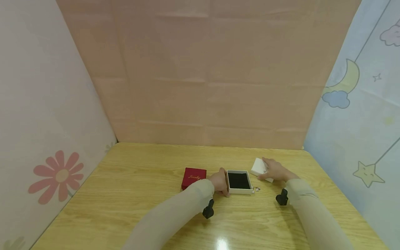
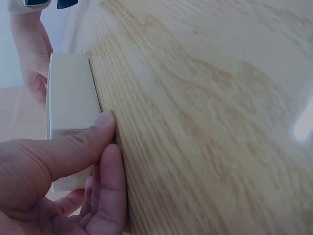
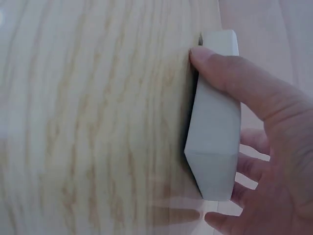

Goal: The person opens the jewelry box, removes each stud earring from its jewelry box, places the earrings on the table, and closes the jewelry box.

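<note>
A shallow white box (image 1: 239, 191) with a black lining (image 1: 239, 181) lies uncovered on the table. My left hand (image 1: 219, 182) holds its left side; in the left wrist view the thumb lies across the white wall (image 2: 73, 93) near the bottom edge. To the right, my right hand (image 1: 272, 170) grips a white box lid (image 1: 258, 166), thumb on one side and fingers on the other, as the right wrist view shows. The lid sits at a slant, on or just above the table. Small shiny pinkish pieces (image 1: 257, 189) lie by the box's front right corner, too small to identify.
A dark red box (image 1: 191, 176) with gold lettering stands left of my left hand, partly behind the sleeve. The wooden table (image 1: 140, 194) meets a peach backdrop (image 1: 203, 104) at the back. Patterned cloths (image 1: 359, 139) hang along both sides.
</note>
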Demonstrator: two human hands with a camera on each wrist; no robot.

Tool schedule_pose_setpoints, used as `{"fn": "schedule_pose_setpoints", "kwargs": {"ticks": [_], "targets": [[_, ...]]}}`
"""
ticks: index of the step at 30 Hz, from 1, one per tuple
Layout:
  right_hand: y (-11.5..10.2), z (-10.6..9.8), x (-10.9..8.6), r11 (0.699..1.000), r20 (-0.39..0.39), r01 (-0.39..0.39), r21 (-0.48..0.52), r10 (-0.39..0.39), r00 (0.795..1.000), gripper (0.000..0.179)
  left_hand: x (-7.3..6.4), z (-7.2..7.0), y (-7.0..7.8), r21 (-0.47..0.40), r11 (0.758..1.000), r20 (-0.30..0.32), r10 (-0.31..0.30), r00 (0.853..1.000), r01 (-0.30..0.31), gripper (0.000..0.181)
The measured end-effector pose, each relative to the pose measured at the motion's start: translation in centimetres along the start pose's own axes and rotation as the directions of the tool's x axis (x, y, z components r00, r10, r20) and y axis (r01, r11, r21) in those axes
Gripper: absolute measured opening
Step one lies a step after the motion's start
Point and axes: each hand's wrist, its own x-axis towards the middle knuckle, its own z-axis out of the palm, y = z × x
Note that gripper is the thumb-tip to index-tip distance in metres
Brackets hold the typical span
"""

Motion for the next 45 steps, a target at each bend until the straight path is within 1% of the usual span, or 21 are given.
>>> {"fn": "schedule_pose_setpoints", "kwargs": {"ticks": [4, 6, 12, 14, 17, 21, 23, 27, 30, 32, 37, 42, 45], "targets": [[-0.2, -0.2, -0.1, 1.000, -0.021, -0.026, -0.008, 0.026, 0.999, 0.104, -0.3, -0.1, 0.1, 0.009, 1.000, -0.001, 0.007, 1.000, -0.007, 0.081], [-0.6, -0.4, -0.1, 1.000, -0.029, -0.024, -0.001, 0.024, 0.999, 0.102, -0.4, -0.2, 0.1, 0.011, 1.000, 0.002, 0.011, 1.000, -0.011, 0.081], [-2.7, -1.0, -0.1, 0.999, -0.039, 0.008, 0.035, -0.007, 0.999, 0.097, -0.8, -0.5, 0.4, -0.033, 0.999, 0.029, 0.007, 1.000, -0.006, 0.080], [-3.4, -1.2, -0.1, 0.999, -0.046, 0.010, 0.032, -0.008, 0.999, 0.096, -0.8, -0.5, 0.4, -0.044, 0.999, 0.033, 0.002, 0.999, -0.001, 0.081], [-4.4, -1.5, -0.1, 1.000, -0.076, 0.013, 0.017, -0.012, 0.997, 0.094, -0.8, -0.5, 0.3, -0.048, 0.999, 0.033, 0.005, 0.999, -0.003, 0.081], [-5.7, -1.6, -0.1, 0.999, -0.091, 0.050, 0.011, -0.049, 0.995, 0.093, -1.1, -0.6, 0.2, -0.067, 0.998, 0.039, 0.019, 0.999, -0.017, 0.080], [-6.4, -1.5, 0.0, 0.997, -0.086, 0.076, 0.023, -0.074, 0.994, 0.092, -1.3, -0.7, 0.2, -0.077, 0.997, 0.041, 0.027, 0.999, -0.024, 0.080], [-7.8, -0.9, 0.0, 0.986, -0.071, 0.153, 0.059, -0.149, 0.986, 0.092, -1.8, -1.0, 0.3, -0.080, 0.996, 0.043, 0.030, 0.999, -0.027, 0.079], [-8.8, -0.3, -0.2, 0.976, -0.051, 0.204, 0.077, -0.201, 0.978, 0.093, -1.7, -1.2, 0.3, -0.061, 0.998, 0.048, 0.021, 0.999, -0.018, 0.078], [-9.3, 0.1, -0.3, 0.971, -0.038, 0.224, 0.082, -0.222, 0.974, 0.093, -1.5, -1.2, 0.2, -0.050, 0.999, 0.054, 0.011, 0.998, -0.008, 0.078], [-10.2, 0.8, -1.0, 0.964, -0.008, 0.253, 0.082, -0.253, 0.967, 0.095, -1.0, -1.0, 0.0, -0.039, 0.999, 0.058, 0.004, 0.998, -0.002, 0.080], [-10.5, 1.3, -1.5, 0.960, 0.015, 0.273, 0.068, -0.274, 0.962, 0.094, -0.6, -0.7, -0.1, -0.032, 0.999, 0.056, 0.007, 0.998, -0.005, 0.082], [-10.7, 1.4, -1.8, 0.959, 0.028, 0.277, 0.064, -0.279, 0.960, 0.094, -0.5, -0.6, -0.1, -0.028, 1.000, 0.053, 0.014, 0.999, -0.012, 0.081]]}}
